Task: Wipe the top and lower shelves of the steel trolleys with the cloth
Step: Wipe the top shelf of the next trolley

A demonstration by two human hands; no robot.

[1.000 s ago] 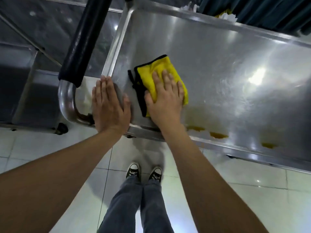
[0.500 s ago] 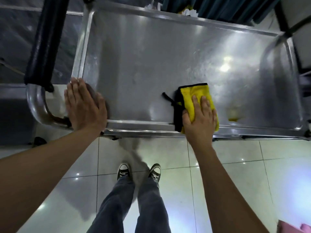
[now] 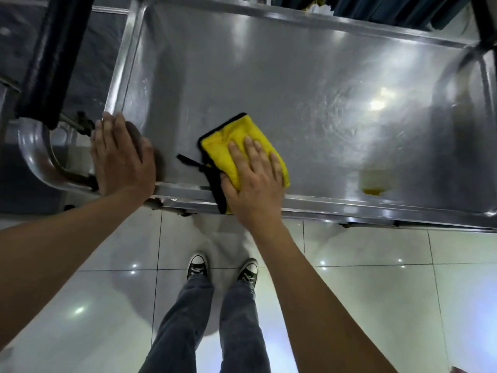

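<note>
A steel trolley's top shelf [image 3: 282,76] fills the upper view, shiny with faint swirl marks. A folded yellow cloth [image 3: 228,141] with a black edge lies at the shelf's near rim, left of centre. My right hand [image 3: 254,179] presses flat on it, fingers spread. My left hand [image 3: 121,157] rests flat on the shelf's near left corner, holding nothing. A yellowish smear [image 3: 373,184] shows near the front rim to the right.
The trolley's curved steel handle [image 3: 35,154] with a black padded grip [image 3: 51,57] stands at the left. A second steel surface lies further left. Dark curtains [image 3: 403,9] hang behind. My feet [image 3: 223,269] stand on glossy white floor tiles below the rim.
My right hand has slid the cloth back to the left along the near rim after sweeping right. My left hand has stayed on the corner.
</note>
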